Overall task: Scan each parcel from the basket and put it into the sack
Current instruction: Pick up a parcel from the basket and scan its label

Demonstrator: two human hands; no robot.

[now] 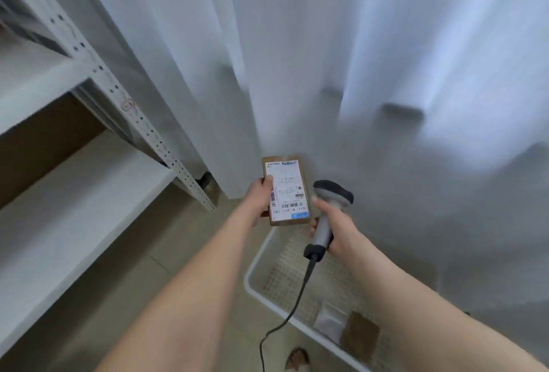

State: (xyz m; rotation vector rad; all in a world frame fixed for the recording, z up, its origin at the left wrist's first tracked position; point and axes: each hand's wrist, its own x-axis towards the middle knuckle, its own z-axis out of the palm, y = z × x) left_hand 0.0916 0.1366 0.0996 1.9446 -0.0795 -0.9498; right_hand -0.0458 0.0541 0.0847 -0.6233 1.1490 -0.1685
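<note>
Pale curtain (297, 44) hung across the back of the head view, above a tiled floor (142, 267), with a grey metal rack (89, 68) to the left. The left hand (261, 193) held a brown parcel (286, 190) in the air above the far end of the basket (252, 279). Its label faced the camera, and the fingers gripped the left edge with the thumb pressed on the label's margin. The right hand (338, 229) had its fingers wrapped round the handle of the scanner (328, 208), whose head sat just beside the parcel's right edge.

The likeliest failure was a missed read, since the scanner head seemed to point past the label rather than at its barcode. The one-sided hold could also let the parcel tip and drop back into the basket. The cable (297, 297) hung across the basket rim and might snag there.

A pale packet (329, 321) and a brown packet (359, 334) lay side by side in the basket's near corner, awaiting their turn. A foot (297, 358) showed at the bottom edge. Which fold of pale cloth on the right was the sack could not be told
</note>
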